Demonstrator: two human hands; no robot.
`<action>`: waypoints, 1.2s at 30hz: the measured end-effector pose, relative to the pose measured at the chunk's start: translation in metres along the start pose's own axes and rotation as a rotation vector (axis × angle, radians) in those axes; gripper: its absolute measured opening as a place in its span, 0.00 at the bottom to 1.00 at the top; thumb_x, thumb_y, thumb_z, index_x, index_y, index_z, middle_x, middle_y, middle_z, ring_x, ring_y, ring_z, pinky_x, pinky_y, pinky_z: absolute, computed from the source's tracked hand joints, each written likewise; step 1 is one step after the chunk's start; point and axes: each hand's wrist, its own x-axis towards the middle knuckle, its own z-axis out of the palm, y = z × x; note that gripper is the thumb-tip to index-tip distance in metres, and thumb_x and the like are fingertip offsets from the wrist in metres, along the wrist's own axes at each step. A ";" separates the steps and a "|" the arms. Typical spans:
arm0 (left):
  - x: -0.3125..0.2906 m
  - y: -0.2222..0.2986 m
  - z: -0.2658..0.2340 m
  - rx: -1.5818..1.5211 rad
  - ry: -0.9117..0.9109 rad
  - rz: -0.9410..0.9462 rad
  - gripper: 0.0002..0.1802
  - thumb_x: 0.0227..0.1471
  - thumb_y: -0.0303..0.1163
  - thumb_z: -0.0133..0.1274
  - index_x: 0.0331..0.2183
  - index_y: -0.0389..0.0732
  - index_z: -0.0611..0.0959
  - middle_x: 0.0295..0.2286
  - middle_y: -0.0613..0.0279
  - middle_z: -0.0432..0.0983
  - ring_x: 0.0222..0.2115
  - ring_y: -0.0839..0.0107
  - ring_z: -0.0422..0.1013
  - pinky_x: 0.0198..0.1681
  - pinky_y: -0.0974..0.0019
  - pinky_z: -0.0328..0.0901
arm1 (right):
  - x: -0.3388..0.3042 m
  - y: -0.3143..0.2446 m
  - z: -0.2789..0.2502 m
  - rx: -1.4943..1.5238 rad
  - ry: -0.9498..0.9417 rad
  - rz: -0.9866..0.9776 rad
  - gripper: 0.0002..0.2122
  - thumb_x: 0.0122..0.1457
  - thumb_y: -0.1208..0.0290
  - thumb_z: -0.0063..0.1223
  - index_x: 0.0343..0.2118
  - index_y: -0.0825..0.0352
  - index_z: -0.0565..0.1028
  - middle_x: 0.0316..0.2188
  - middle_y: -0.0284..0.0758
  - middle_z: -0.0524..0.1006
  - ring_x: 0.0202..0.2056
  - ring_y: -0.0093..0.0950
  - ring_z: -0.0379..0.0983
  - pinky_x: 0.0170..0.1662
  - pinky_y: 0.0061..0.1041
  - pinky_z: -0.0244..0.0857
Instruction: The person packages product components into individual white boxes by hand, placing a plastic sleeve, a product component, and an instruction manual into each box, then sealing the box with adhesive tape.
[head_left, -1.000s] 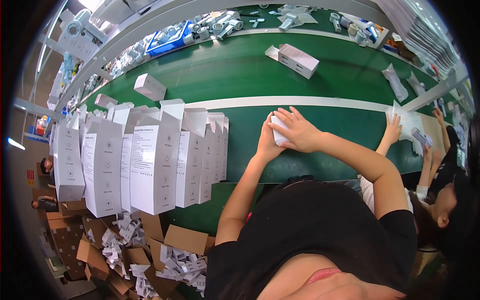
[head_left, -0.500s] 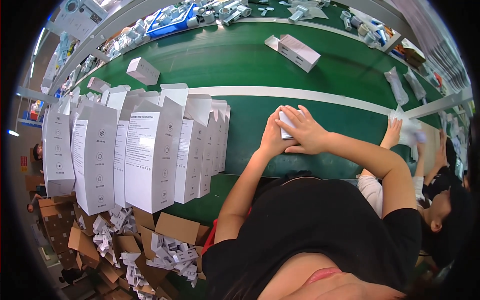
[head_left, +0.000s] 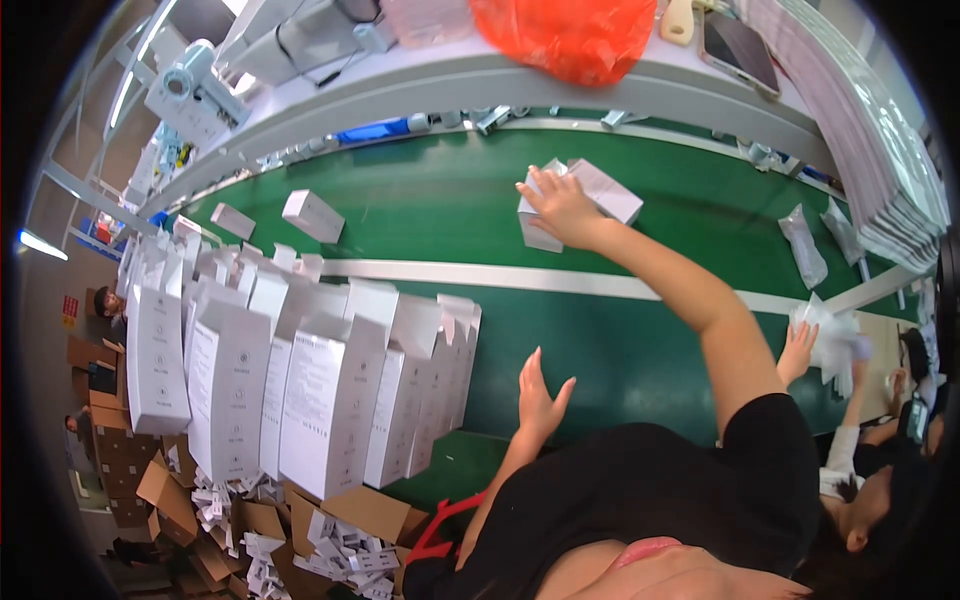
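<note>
From where I stand, brown cartons point(head_left: 118, 480) are stacked at the far left. Next comes a crowd of tall white boxes point(head_left: 325, 405), upright, many with top flaps raised; I'd judge those unfinished, their closing left to do. Below them, an open carton point(head_left: 350, 550) holds a jumble of small white pieces. Beyond the crowd, a pale carton point(head_left: 314, 216) lies on the green belt point(head_left: 420, 180), which a white strip point(head_left: 560, 278) divides from the green desk point(head_left: 640, 360).

The hands are well apart. The left hand point(head_left: 540, 392) is spread over the desk, holding nothing I can see. The right hand point(head_left: 562, 208) lies across a white box point(head_left: 541, 235) on the belt — whether it grips, I can't tell. That box looks delivered, right beside another box point(head_left: 612, 192).

Overhead, a shelf point(head_left: 430, 88) carries a red-orange bag point(head_left: 570, 40) and, farther right, a phone point(head_left: 740, 50). At right, wrapped parts point(head_left: 802, 248) lie on the belt — and a neighbour's hand point(head_left: 797, 345) touches clear plastic.
</note>
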 end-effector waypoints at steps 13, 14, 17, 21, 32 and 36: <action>0.016 0.010 0.005 -0.097 -0.082 -0.157 0.29 0.46 0.30 0.53 0.49 0.34 0.63 0.45 0.49 0.62 0.44 0.59 0.62 0.43 0.64 0.62 | -0.094 0.104 0.087 0.251 -0.547 0.619 0.43 0.42 0.55 0.58 0.58 0.67 0.47 0.54 0.49 0.50 0.53 0.45 0.50 0.52 0.43 0.48; 0.025 0.016 0.007 -0.134 -0.090 -0.138 0.29 0.46 0.29 0.52 0.50 0.34 0.62 0.46 0.49 0.62 0.44 0.60 0.62 0.43 0.64 0.61 | -0.108 0.105 0.082 0.364 -0.403 0.690 0.43 0.41 0.57 0.58 0.58 0.67 0.47 0.53 0.49 0.51 0.52 0.44 0.51 0.52 0.42 0.49; 0.056 0.036 0.003 -0.237 -0.104 -0.095 0.30 0.47 0.29 0.52 0.51 0.35 0.61 0.46 0.50 0.62 0.45 0.62 0.62 0.45 0.63 0.61 | -0.137 0.081 0.066 0.685 0.061 0.862 0.42 0.41 0.63 0.58 0.57 0.67 0.47 0.51 0.48 0.54 0.48 0.44 0.55 0.52 0.38 0.51; 0.113 0.064 -0.001 -0.608 -0.010 -0.159 0.38 0.49 0.27 0.47 0.57 0.39 0.47 0.50 0.49 0.56 0.50 0.60 0.56 0.52 0.63 0.51 | -0.177 -0.019 -0.007 0.777 0.395 0.725 0.37 0.42 0.68 0.55 0.56 0.69 0.50 0.53 0.47 0.52 0.51 0.43 0.54 0.53 0.36 0.50; 0.164 0.112 -0.010 -0.848 0.136 -0.227 0.37 0.47 0.34 0.49 0.55 0.35 0.52 0.51 0.45 0.51 0.46 0.55 0.58 0.51 0.61 0.51 | -0.208 -0.060 -0.100 1.342 0.200 0.608 0.18 0.48 0.74 0.47 0.45 0.71 0.66 0.42 0.44 0.68 0.43 0.33 0.64 0.49 0.28 0.57; 0.161 0.129 -0.031 -0.232 -0.059 0.200 0.37 0.45 0.36 0.50 0.54 0.36 0.56 0.46 0.45 0.59 0.42 0.54 0.60 0.49 0.61 0.52 | -0.161 -0.054 -0.161 1.773 0.551 0.675 0.14 0.53 0.75 0.41 0.42 0.74 0.68 0.38 0.41 0.72 0.40 0.30 0.69 0.44 0.26 0.61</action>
